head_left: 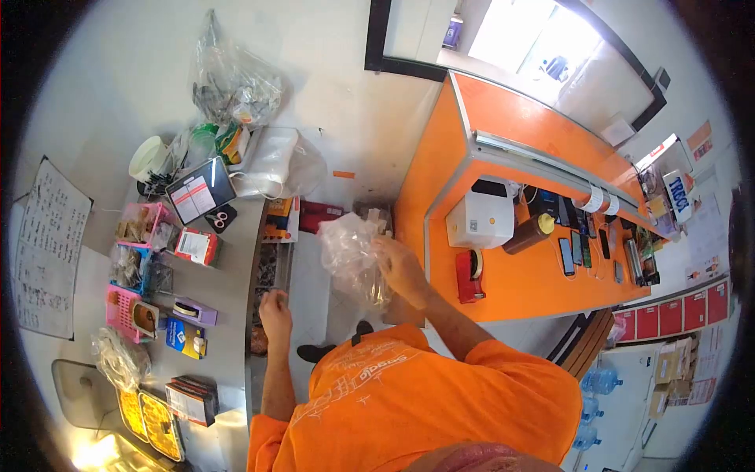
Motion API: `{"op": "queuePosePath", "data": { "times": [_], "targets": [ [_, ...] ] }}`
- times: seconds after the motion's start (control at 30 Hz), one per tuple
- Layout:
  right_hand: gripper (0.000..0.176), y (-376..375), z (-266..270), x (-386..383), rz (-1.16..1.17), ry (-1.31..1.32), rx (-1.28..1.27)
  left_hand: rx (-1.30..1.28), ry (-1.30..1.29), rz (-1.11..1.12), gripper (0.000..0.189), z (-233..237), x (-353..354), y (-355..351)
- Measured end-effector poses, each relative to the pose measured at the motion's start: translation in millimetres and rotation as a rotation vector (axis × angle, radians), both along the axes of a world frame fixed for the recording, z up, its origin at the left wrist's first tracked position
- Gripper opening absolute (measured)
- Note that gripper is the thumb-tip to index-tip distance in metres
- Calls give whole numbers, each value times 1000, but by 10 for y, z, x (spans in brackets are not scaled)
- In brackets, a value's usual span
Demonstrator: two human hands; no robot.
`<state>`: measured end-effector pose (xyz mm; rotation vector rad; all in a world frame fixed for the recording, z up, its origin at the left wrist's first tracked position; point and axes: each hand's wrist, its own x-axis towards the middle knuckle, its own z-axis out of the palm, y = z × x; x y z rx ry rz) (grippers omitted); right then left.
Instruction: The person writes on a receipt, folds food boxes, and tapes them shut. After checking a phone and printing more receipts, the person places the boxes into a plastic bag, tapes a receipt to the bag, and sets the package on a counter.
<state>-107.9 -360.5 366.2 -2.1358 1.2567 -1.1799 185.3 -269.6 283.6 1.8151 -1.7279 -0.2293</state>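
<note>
My right hand [401, 269] grips a crumpled clear plastic bag [350, 248], which hangs over the gap between the two counters. Whatever the bag may contain is hard to make out through its folds. On the other side, my left hand [274, 311] is curled closed beside the edge of the grey counter [228, 315]. It is above a narrow open space under the counter [266, 271] that holds small items. Its fingers face away from me, so anything in them is hidden.
The grey counter carries a tablet [200, 190], scissors [221, 218], a purple tape dispenser [195, 311] and pink baskets [124, 311]. On the orange counter [511, 295] stand a red tape dispenser [472, 275], a white box-shaped device [481, 214], a sauce bottle [531, 234] and several phones [576, 248].
</note>
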Motion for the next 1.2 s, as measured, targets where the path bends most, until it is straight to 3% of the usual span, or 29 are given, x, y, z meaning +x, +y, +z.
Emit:
{"op": "queuePosePath", "data": {
  "times": [0.03, 0.07, 0.13, 0.2, 0.27, 0.3, 0.33, 0.37, 0.43, 0.47, 0.53, 0.57, 0.6, 0.67, 0.7, 0.77, 0.8, 0.87, 0.93, 1.03, 1.07, 1.17, 1.2],
  "targets": [
    [34, 54, 110, -76, 54, 114, 279, 19, -4, -46, 33, -109, -13, 57],
    [34, 103, 15, -51, 21, 42, 365, 35, -7, -93, 36, -152, -19, 106],
    [35, 54, -334, 91, -26, -89, 519, 411, 846, -192, 39, 73, -626, -9],
    [37, -7, -855, 313, 100, -422, 808, 390, 1039, -261, 41, 218, -1030, -170],
    [38, -37, -793, 310, 194, -457, 978, 545, 1242, -263, 34, 283, -1008, -308],
    [38, -94, -344, 224, 223, -326, 1004, 625, 1344, -270, 30, 294, -978, -378],
    [37, -229, -66, 108, 252, -194, 1025, 461, 1415, -231, 19, 97, -844, -492],
    [35, -450, -128, -49, 350, -98, 589, 296, 1480, -184, 13, -112, -629, -595],
    [32, -693, 111, -222, 233, -17, 148, 79, 1282, 38, 18, 76, -230, -868],
    [31, -644, 604, -189, 28, -26, 139, -5, 1295, 176, 17, 856, -302, -883],
    [29, -388, 1468, -37, 17, -337, 399, -159, 1229, -75, 22, 1549, -487, -829],
    [29, -306, 1487, 23, 34, -405, 453, -240, 1178, -253, 35, 1718, -717, -797],
    [28, -224, 1507, 84, 49, -474, 507, -214, 989, -284, 53, 1873, -1002, -748],
    [30, -29, 1201, 185, 161, -451, 510, -26, 988, -545, 76, 1703, -1148, -746],
    [31, 61, 1100, 198, 227, -449, 538, 148, 1163, -784, 80, 1353, -1116, -796],
    [36, 144, 1050, 142, 393, -482, 688, 458, 1326, -722, 70, 946, -1178, -672],
    [39, 133, 985, 80, 401, -495, 685, 576, 1225, -685, 62, 607, -1088, -619],
    [43, 104, 908, -112, 422, -561, 769, 683, 1345, -542, 50, 302, -973, -584],
    [47, 71, 985, -350, 431, -687, 1025, 664, 1788, -303, 41, 235, -961, -509],
    [51, -24, 1192, -420, 444, -931, 1340, 491, 1319, -563, 35, 327, -1365, -665],
    [53, -21, 1269, -413, 449, -1019, 1414, 495, 1308, -462, 35, 298, -1391, -729],
    [49, 62, 1635, -529, 501, -1106, 1319, 498, 1263, -163, 34, 41, -1471, -1020],
    [47, 14, 1597, -586, 377, -828, 1085, 493, 1244, -65, 34, 15, -1482, -1144]
  ]
}}
